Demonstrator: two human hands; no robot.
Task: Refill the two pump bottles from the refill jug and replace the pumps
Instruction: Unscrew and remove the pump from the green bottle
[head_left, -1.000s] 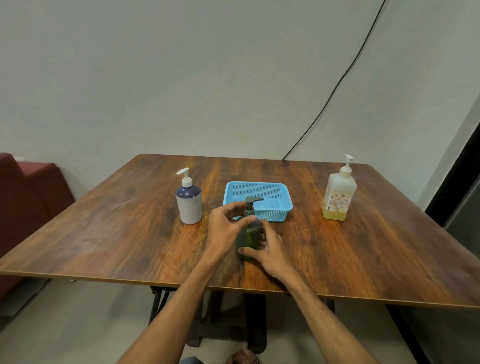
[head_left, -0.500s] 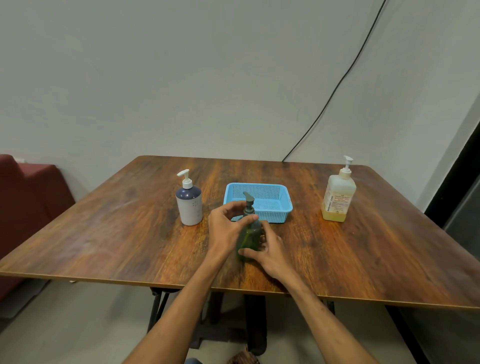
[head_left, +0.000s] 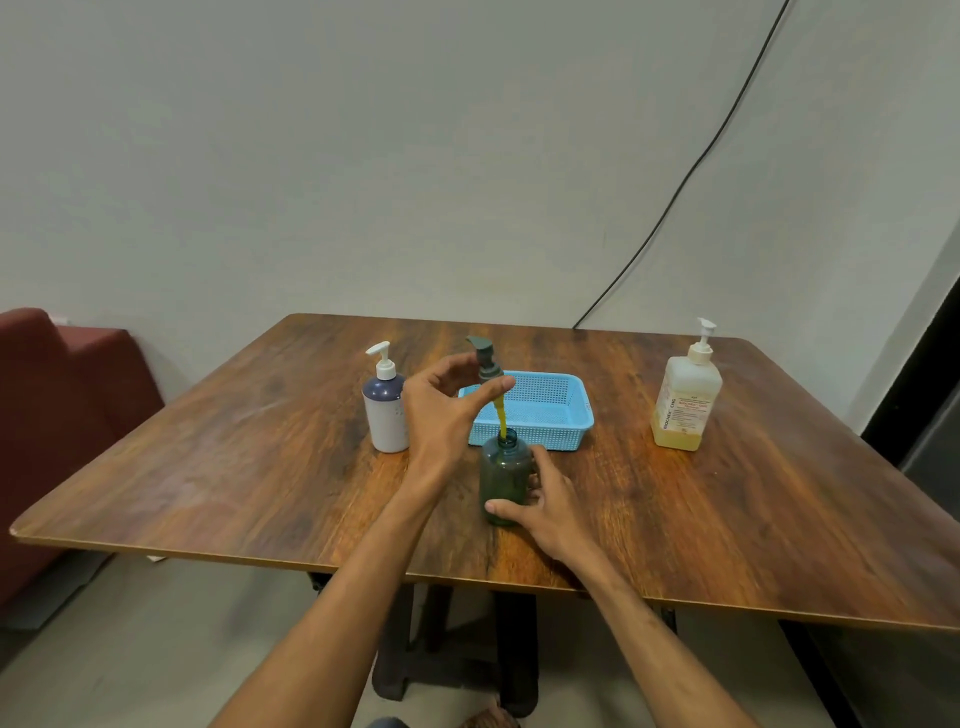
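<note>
Your left grip (head_left: 447, 415) pinched the dark grey plastic pump (head_left: 485, 358) by its collar, holding it above the small, round, translucent green bottle (head_left: 504, 478). The pump's yellow tube (head_left: 500, 418) slanted down into the open neck. Your right grip (head_left: 553, 512) curled round the bottle's base, holding it upright on the glossy wood-grain bench (head_left: 260, 467), near the front edge. Just behind it sat a shallow blue perforated plastic basket (head_left: 524, 436). To the left stood a white cylindrical bottle (head_left: 385, 415) with a navy shoulder. Well to the right stood the squarish, cloudy refill jug (head_left: 685, 410), with yellowish liquid low inside.
</note>
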